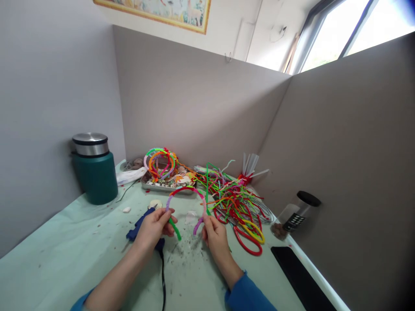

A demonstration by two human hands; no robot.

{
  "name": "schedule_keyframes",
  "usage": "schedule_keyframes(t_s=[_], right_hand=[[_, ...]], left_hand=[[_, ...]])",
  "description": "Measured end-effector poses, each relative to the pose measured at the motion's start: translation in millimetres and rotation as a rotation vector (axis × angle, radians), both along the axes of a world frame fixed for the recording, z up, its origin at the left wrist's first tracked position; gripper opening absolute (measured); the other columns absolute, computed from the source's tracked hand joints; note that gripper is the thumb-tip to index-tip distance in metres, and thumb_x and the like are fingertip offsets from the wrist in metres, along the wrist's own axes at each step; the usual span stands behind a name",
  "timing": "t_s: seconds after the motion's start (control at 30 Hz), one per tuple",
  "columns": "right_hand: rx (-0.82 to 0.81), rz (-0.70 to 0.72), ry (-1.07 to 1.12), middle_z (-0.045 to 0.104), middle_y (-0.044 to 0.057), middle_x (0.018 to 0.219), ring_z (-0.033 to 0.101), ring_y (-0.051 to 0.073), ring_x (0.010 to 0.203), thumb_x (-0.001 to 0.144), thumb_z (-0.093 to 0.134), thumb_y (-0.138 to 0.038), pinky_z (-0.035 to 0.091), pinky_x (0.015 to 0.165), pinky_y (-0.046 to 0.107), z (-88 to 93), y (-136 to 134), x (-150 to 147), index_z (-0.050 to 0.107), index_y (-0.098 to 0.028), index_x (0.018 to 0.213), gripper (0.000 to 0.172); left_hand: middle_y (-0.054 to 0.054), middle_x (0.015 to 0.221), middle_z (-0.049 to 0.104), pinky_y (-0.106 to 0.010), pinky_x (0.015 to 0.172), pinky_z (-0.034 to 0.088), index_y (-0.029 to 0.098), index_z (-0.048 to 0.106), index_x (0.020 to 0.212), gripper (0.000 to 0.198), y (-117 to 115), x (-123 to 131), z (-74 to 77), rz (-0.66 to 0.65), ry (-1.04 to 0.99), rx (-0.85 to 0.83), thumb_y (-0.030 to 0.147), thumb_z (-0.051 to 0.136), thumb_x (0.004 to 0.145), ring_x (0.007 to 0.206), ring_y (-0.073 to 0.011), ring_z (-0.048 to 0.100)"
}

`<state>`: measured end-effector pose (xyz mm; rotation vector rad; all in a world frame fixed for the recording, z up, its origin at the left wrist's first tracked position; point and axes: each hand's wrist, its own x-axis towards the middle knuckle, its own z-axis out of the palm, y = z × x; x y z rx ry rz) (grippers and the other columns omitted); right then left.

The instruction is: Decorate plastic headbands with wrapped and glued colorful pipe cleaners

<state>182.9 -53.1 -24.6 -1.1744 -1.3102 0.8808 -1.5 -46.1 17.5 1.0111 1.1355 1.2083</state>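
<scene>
Between my two hands is an open hoop of fuzzy pipe cleaner [185, 188], banded in red, pink, purple and green. My left hand [157, 226] pinches it near its green end, which points down toward the table. Opposite, my right hand [215, 235] grips the side by the curled purple end. A thin green pipe cleaner [207, 183] rises beside the right fingers; whether they hold it too, I cannot tell. Partly behind my left wrist lies a blue glue gun [140, 224] with a black cord. Red-and-yellow-handled scissors [248, 242] rest to the right of my right hand.
A metal tray [162, 188] of shells and small bits carries colourful finished hoops [160, 164]. Loose pipe cleaners [231, 190] are heaped beside it, with clear glue sticks [250, 164] behind. A green flask [95, 172] stands left; a jar [295, 216] and a black slab [300, 276] sit right. Grey partitions surround the table.
</scene>
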Motion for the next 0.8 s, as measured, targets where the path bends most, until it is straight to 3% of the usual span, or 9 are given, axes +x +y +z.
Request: schedule_keyframes(t_s=[0.43,0.8], right_hand=[[0.058,-0.006,-0.074,0.045,-0.005,0.049,0.039,0.008,0.045,0.086,0.047,-0.041,0.03,0.046,0.02,0.8,-0.4,0.8,0.046,-0.018,0.061,0.034],[-0.041,0.196,0.157,0.057,-0.003,0.06,0.038,0.005,0.038,0.082,0.054,-0.042,0.027,0.037,0.018,-0.5,2.2,-3.4,0.049,-0.017,0.076,0.026]], left_hand=[[-0.004,0.073,0.069,-0.024,0.046,0.048,0.015,0.053,0.089,0.043,-3.3,3.3,7.1,0.049,-0.023,-0.023,0.046,0.066,0.062,0.044,-0.0101,0.056],[-0.003,0.079,0.067,-0.027,0.053,0.05,0.015,0.05,0.088,0.041,-3.4,2.5,4.8,-0.021,-0.016,0.054,0.047,0.064,0.065,0.048,-0.0101,0.057]])
